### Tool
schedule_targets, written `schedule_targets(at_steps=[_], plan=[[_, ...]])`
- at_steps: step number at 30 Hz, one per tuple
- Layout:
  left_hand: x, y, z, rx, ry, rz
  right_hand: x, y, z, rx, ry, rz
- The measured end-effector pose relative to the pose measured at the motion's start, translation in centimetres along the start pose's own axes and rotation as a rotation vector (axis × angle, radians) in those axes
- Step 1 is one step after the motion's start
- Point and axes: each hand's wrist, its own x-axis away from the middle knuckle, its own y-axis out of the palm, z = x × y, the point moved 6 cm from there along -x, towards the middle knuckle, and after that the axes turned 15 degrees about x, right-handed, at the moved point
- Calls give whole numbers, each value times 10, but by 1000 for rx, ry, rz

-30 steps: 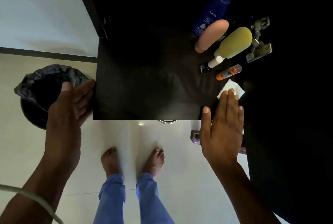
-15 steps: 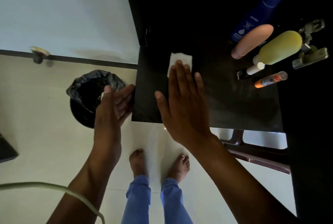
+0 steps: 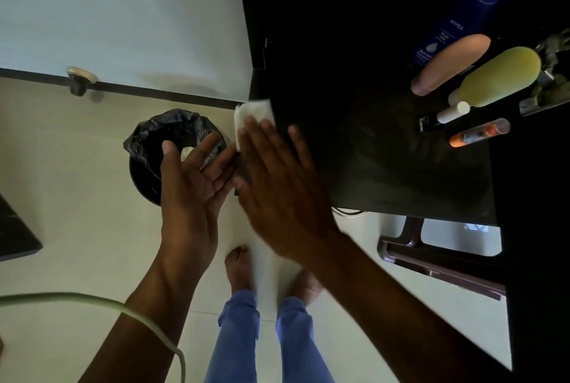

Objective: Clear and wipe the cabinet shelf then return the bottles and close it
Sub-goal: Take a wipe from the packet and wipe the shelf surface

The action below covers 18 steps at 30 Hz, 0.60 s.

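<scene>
wiping in progress: right hand (image 3: 277, 185), fingers flat and spread, presses white tissue (image 3: 251, 113) at shelf (image 3: 385, 173) left edge. left hand (image 3: 191, 188) open, cupped beside edge. bottles (image 3: 496, 77) occupy shelf's right end; closing outstanding.

The person wears blue trousers (image 3: 243, 339) (denim, by the look) that reach the ankles, and stands with bare feet (image 3: 237, 268). Both forearms are bare, with no sleeves, and both hands (image 3: 191, 185) carry nothing worn.

A round bin lined with a black plastic bag (image 3: 172, 133) sits left, a dark brown plastic chair (image 3: 431, 262) right, on pale tiled floor (image 3: 61, 213).
</scene>
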Motion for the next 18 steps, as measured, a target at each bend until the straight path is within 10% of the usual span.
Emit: schedule_targets(at_steps=[8, 18], plan=[[-1, -2, 1, -22, 11, -9, 86, 15, 5, -21, 74, -84], [4, -2, -3, -140, 79, 14, 184, 22, 150, 9, 700, 72]])
